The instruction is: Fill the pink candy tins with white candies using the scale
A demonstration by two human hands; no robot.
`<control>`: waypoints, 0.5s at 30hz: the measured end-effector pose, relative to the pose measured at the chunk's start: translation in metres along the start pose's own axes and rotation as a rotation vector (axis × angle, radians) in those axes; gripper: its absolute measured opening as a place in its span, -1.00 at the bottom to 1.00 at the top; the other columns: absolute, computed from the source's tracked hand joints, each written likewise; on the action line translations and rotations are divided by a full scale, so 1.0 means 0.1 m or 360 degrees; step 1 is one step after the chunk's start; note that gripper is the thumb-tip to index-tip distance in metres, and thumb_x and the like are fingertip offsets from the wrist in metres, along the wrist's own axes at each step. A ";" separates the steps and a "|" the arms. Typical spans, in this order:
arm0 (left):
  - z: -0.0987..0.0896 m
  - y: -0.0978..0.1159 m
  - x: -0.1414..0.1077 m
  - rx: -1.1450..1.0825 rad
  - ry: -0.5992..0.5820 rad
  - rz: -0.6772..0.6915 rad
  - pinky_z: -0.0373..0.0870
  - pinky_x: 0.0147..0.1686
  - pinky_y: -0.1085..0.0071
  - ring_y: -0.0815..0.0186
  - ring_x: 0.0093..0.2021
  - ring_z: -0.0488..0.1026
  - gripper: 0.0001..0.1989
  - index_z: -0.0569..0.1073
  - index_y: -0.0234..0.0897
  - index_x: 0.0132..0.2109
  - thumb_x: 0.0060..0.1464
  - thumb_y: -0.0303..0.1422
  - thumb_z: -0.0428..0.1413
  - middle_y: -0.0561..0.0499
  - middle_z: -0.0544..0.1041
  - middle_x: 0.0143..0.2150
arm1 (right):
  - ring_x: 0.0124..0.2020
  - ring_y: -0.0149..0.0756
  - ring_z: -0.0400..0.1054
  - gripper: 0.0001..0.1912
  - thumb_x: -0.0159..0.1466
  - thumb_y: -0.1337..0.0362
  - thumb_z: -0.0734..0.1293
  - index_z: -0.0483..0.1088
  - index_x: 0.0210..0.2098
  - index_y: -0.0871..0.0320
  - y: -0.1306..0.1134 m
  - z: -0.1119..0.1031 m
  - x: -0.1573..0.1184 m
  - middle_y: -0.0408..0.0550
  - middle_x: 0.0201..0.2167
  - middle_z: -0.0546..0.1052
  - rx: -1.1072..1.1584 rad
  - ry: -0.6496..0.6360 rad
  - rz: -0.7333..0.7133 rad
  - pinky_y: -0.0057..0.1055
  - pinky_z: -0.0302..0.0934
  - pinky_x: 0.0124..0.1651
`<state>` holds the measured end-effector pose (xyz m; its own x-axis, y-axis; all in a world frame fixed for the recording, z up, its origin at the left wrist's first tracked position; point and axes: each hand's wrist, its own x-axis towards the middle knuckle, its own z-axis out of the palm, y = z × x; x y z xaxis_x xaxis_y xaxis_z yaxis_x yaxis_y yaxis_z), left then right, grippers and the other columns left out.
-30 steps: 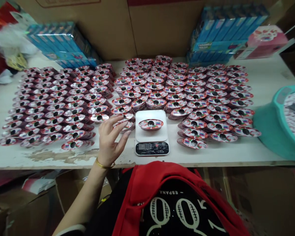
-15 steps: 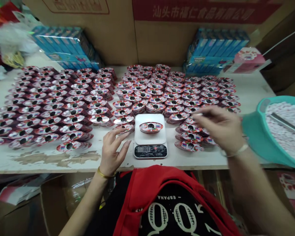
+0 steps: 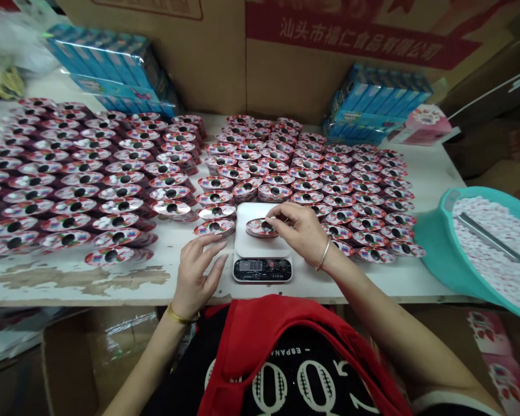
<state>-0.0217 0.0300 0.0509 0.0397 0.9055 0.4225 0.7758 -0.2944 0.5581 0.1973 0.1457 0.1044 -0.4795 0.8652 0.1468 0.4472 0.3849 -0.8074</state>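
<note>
right hand (image 3: pixel 297 234) low over a strawberry-printed oval tray (image 3: pixel 252 229) on a white digital scale (image 3: pixel 260 247), fingers (image 3: pixel 272 221) pressed together at the tray's dark round opening, anything pinched between them too small to tell. left hand (image 3: pixel 195 277) on the desk (image 3: pixel 69 289) just beside the scale, fingers (image 3: pixel 212 248) spread, near the closest tray (image 3: pixel 214 227) of the packed rows. off to the right, a teal basin (image 3: pixel 429 242) of small white pieces with a flat metal bar (image 3: pixel 489 237) lying in it.

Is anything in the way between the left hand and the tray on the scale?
Nothing visible stands between the left hand and the tray on the scale. The right hand does cover the tray's right end, and another tray sits just beyond the left fingertips.
</note>
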 end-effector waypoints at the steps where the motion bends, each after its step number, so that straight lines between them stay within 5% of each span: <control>1: 0.00 0.00 0.01 -0.0004 0.0001 0.0000 0.30 0.06 0.16 0.18 0.05 0.40 -0.73 0.43 -0.15 0.01 0.14 -0.40 0.08 -0.10 0.47 0.00 | -0.32 -0.35 0.32 -0.89 0.25 0.40 0.27 0.44 -0.37 0.17 -0.01 -0.01 0.00 -0.09 -0.41 0.47 0.0011 0.0005 0.0004 -0.40 0.18 -0.24; 6: -0.01 0.01 0.05 -0.0004 0.0016 -0.0023 0.32 0.05 0.17 0.20 0.03 0.40 -0.74 0.43 -0.16 -0.01 0.14 -0.41 0.09 -0.09 0.47 0.00 | -0.30 -0.33 0.37 -0.92 0.25 0.30 0.32 0.46 -0.35 0.15 -0.07 -0.24 -0.09 -0.08 -0.36 0.51 0.0156 0.0227 0.0038 -0.37 0.25 -0.22; 15: 0.02 0.11 0.40 -0.0059 -0.0032 0.0132 0.34 0.04 0.21 0.22 0.05 0.38 -0.71 0.41 -0.18 0.02 0.13 -0.43 0.10 -0.10 0.44 0.02 | -0.60 -0.42 0.24 -0.85 0.07 0.26 0.48 0.53 -0.36 0.15 0.07 -0.95 -0.64 -0.10 -0.56 0.45 0.0058 0.1137 0.0462 -0.41 0.12 -0.54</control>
<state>-0.0104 0.0634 0.0727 0.1159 0.8833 0.4542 0.7453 -0.3796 0.5481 0.3022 0.1234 0.1437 0.2626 0.9321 0.2494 0.4494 0.1105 -0.8864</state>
